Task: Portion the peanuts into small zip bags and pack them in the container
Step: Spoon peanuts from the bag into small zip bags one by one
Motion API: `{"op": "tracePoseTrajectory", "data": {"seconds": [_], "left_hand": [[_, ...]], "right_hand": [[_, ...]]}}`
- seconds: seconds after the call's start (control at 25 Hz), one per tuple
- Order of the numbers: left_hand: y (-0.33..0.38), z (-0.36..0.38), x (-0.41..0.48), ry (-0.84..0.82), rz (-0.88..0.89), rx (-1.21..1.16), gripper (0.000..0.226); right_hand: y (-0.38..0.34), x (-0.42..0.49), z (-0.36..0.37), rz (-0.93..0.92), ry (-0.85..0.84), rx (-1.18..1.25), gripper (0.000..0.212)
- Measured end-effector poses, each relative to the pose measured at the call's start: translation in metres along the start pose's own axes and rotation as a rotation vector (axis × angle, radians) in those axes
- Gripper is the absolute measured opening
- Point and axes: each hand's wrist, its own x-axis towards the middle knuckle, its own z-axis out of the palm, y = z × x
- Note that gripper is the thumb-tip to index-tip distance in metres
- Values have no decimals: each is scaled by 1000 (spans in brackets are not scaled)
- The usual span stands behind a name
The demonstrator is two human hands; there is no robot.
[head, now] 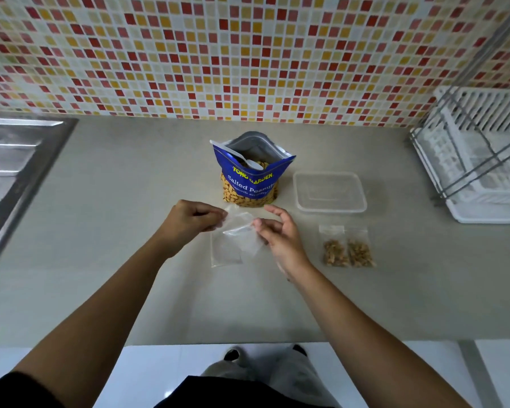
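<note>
A blue bag of salted peanuts (252,179) stands open on the counter, a white spoon (249,161) resting inside it. My left hand (189,220) and my right hand (277,234) pinch an empty small zip bag (242,228) between them, just in front of the peanut bag. Another empty zip bag (225,251) lies flat beneath it. Two filled zip bags (348,250) lie side by side to the right. The clear plastic container (329,192) sits empty behind them, right of the peanut bag.
A steel sink drainboard (15,160) borders the counter on the left. At the right stands a white dish rack (480,154) with a metal frame. The tiled wall runs along the back. The counter's front edge lies near my body.
</note>
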Motion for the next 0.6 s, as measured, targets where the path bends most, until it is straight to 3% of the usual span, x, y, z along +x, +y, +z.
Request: {"op": "tracePoseTrajectory", "data": {"seconds": [0.12,0.36,0.6], "left_hand": [[7,0,-3,7,7,-108,15],[17,-4,-5,40,66,-208,20],[20,-3,-6,120,141,149,4]], "right_hand": [[-16,1,2,-8,-1,49,24],[-24,-8,7,-88,26,-74,43],[-30,-16,0,-122,-52,-158,53]]}}
